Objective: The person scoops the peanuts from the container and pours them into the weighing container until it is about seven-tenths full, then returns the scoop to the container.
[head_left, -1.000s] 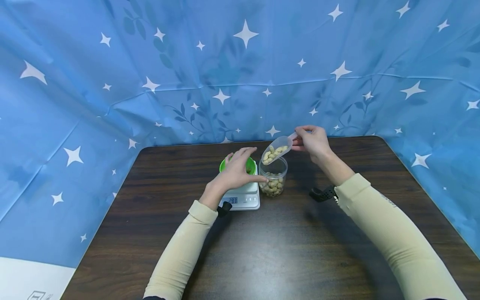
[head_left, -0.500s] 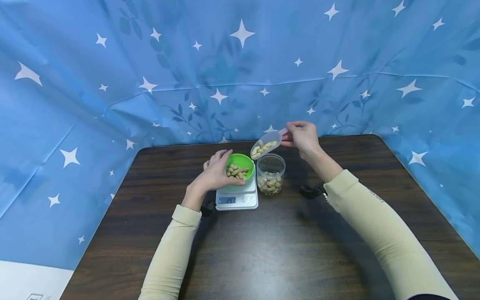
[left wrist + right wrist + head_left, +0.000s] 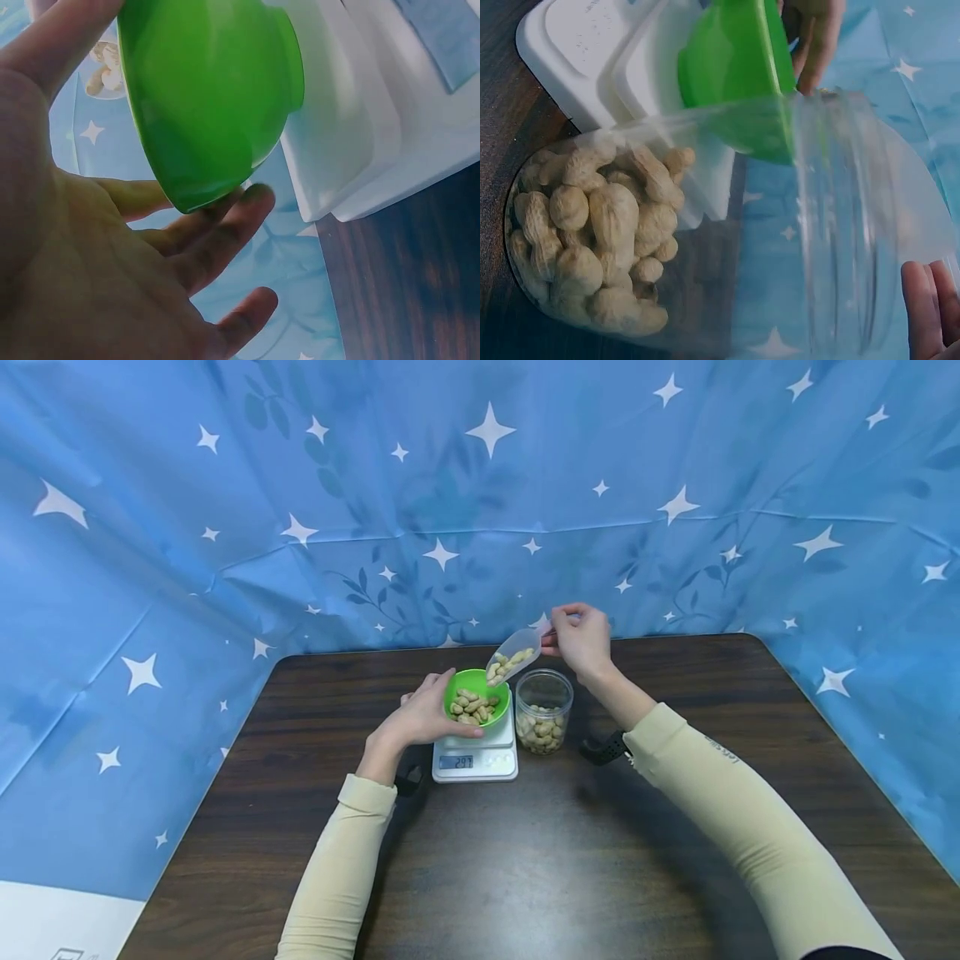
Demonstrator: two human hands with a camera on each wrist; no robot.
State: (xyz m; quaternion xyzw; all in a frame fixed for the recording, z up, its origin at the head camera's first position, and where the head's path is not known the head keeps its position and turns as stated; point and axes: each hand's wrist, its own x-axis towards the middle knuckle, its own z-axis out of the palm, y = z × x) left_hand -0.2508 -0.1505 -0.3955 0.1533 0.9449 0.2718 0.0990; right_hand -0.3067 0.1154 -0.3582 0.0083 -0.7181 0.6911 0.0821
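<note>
A green bowl [image 3: 471,678] with peanuts in it stands on a white kitchen scale [image 3: 491,768], whose display shows 297. My left hand [image 3: 422,714] spans the bowl's left side, thumb at the front and fingers behind; in the left wrist view the fingers lie along the rim of the bowl [image 3: 202,97]. With my right hand [image 3: 587,642] I pinch the handle of a translucent scoop [image 3: 516,643] carrying several peanuts. It tilts down leftward, its lip over the bowl's back right rim. In the right wrist view the jar partly hides the scoop.
Right beside the scale is an open clear jar [image 3: 543,692], its lower part filled with peanuts [image 3: 607,225]. These things stand toward the far edge of the dark wooden table [image 3: 510,868]. Behind it hangs a blue star-patterned cloth [image 3: 442,485].
The scoop with its peanuts has moved left from above the jar to the bowl's rim. My left hand has shifted left from over the bowl to its side.
</note>
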